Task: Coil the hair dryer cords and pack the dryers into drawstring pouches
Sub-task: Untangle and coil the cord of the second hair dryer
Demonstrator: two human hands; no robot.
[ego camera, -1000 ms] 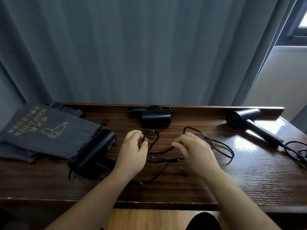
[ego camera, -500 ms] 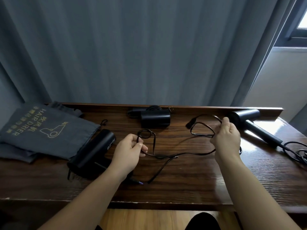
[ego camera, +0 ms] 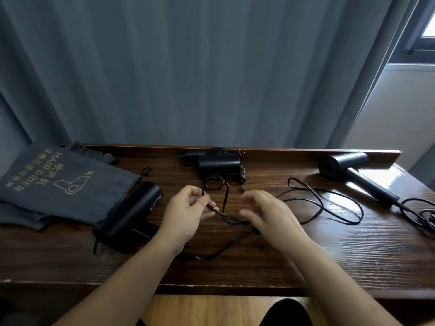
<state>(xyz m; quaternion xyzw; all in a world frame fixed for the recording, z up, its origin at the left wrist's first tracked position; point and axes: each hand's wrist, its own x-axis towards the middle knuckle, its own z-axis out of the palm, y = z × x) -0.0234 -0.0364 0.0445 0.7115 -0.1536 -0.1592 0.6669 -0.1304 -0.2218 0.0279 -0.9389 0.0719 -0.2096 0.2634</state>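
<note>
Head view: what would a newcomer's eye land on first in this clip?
The two hands at the table's middle: the left hand pinches a small loop of black cord, and the right hand reaches in beside it. Loose cord trails rightward over the wooden table. A grey pouch printed HAIR DRIER lies far left.

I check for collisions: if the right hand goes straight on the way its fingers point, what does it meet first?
Probably the cord loop pinched by the left hand: the right hand points left and slightly away. Depth is unclear.
</note>
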